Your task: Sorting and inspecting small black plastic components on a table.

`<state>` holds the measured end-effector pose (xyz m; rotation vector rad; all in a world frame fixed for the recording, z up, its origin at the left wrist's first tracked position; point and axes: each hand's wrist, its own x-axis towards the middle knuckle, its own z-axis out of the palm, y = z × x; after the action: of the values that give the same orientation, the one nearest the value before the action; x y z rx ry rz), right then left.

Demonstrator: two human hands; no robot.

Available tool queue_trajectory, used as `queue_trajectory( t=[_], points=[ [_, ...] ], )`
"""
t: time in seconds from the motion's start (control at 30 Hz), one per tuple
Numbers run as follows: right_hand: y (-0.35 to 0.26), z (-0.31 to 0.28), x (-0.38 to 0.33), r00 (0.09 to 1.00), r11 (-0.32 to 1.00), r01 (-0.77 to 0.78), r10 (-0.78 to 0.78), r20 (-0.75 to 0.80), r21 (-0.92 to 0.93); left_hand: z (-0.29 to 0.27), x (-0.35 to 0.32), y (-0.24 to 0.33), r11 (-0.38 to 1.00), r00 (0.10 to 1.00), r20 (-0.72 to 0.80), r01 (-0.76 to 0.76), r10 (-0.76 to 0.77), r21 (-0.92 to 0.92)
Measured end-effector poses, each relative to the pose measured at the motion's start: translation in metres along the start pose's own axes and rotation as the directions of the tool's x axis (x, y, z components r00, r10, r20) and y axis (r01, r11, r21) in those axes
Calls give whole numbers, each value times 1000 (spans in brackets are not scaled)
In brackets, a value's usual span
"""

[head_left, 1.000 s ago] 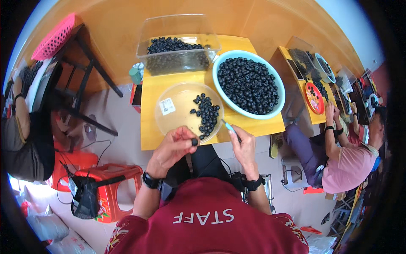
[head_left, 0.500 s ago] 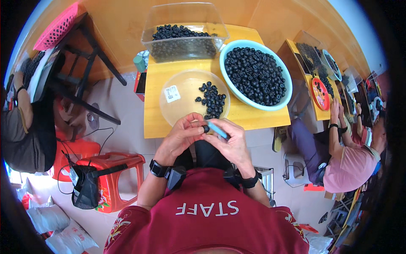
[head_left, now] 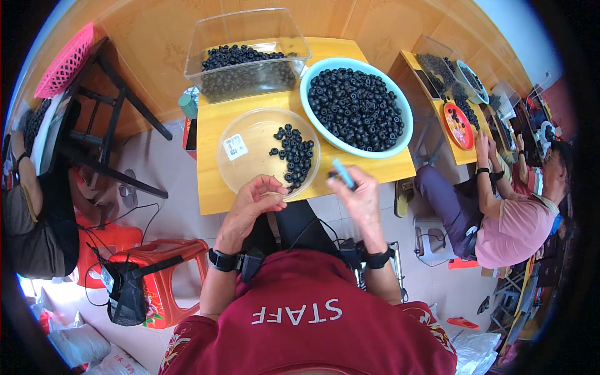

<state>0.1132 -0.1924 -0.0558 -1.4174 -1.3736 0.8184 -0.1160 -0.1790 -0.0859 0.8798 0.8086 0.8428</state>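
One blue tool point(head_left: 343, 172) clamped in my right grip point(head_left: 362, 197); left grip point(head_left: 252, 200) apart, six o'clock of clear dish point(head_left: 255, 164); rim knock could scatter its black beads point(head_left: 297, 155).

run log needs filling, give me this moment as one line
left hand: by clear round tray; right hand: holding blue tool; black pieces: in tray, bowl, bin

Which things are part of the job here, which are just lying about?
Seemingly in use:
light-blue tool in right hand
small round black pieces
round clear plastic tray
pale-blue round bowl
clear rectangular plastic box

Seemingly idle:
pink perforated basket
red plastic stool
black mesh bag
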Motion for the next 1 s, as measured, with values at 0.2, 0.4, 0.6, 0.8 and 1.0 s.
queue_trajectory(
  t=[0.2, 0.4, 0.6, 0.8, 1.0],
  points=[
    [14, -35, 50, 924, 915, 100, -231, -305, -390, -5, -7, 2, 996, 989, -134, -59, 66, 62],
    [13, -31, 45, 906, 824, 115, -317, -282, -554, -9, -3, 4, 988, 980, -176, -70, 93, 136],
    [13, -20, 6, 941, 884, 106, -237, -241, -456, -11, 32, -3, 795, 949, -101, -188, 298, 577],
    [31, -1, -20, 964, 926, 70, -158, -213, -371, 1, 74, -34, 378, 920, -66, -93, 385, 921],
    [33, 6, -25, 979, 942, 103, -153, -135, -319, 8, 75, -42, 290, 886, -55, -92, 460, 953]
  ],
)
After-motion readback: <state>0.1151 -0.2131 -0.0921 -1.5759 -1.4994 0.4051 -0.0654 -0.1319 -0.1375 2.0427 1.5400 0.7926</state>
